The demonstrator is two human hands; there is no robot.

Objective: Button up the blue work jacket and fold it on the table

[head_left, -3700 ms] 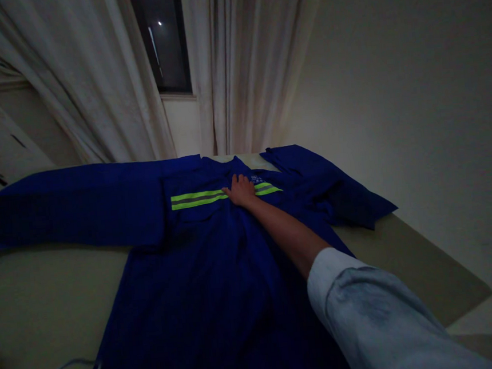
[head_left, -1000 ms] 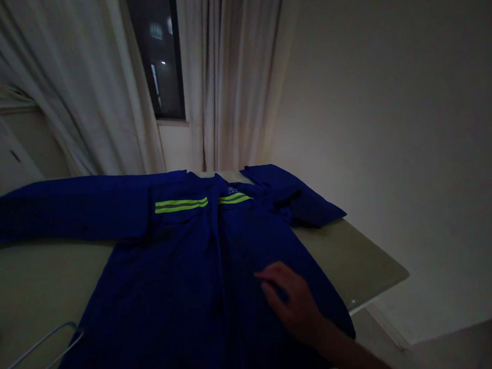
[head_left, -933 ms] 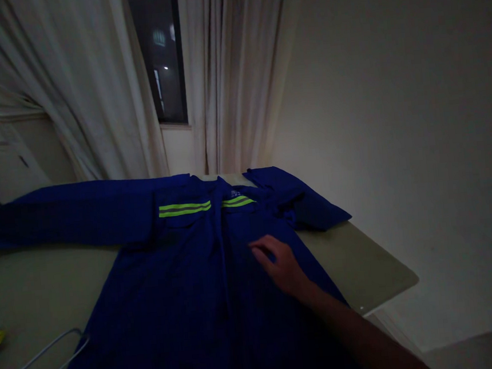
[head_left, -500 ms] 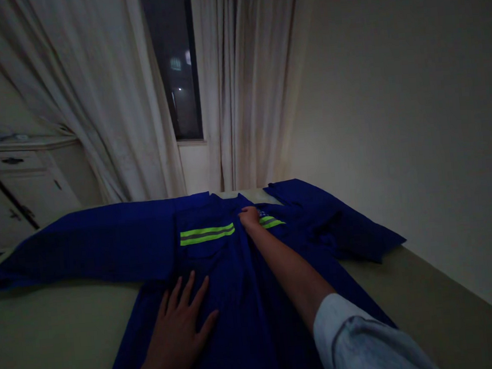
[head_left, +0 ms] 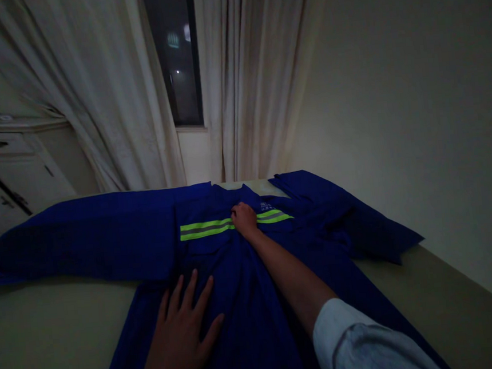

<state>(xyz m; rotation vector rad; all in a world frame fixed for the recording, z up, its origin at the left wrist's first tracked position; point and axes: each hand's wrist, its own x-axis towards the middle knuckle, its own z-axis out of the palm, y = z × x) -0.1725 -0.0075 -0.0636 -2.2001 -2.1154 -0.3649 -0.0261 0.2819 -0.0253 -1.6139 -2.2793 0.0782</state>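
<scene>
A blue work jacket (head_left: 219,267) with yellow-green and grey reflective bands (head_left: 207,228) across the chest lies spread out, its sleeves reaching to both sides. My left hand (head_left: 183,328) rests flat on the lower left front with the fingers spread. Up at the chest, my right hand (head_left: 244,219) is closed on the jacket's front edge, between the two halves of the reflective band. White lettering (head_left: 267,205) shows just right of that hand. The fingertips of the right hand are partly hidden by its back.
The jacket lies on a pale greenish flat surface (head_left: 61,338). A wall (head_left: 415,106) bounds it on the right. Behind it hang long curtains (head_left: 104,93) beside a dark window (head_left: 178,58). A white cabinet (head_left: 33,163) stands at the left.
My right hand has drawn the jacket's front edge slightly left, and more of the right band and the lettering now show. My left hand stays spread on the cloth. The view has tilted slightly.
</scene>
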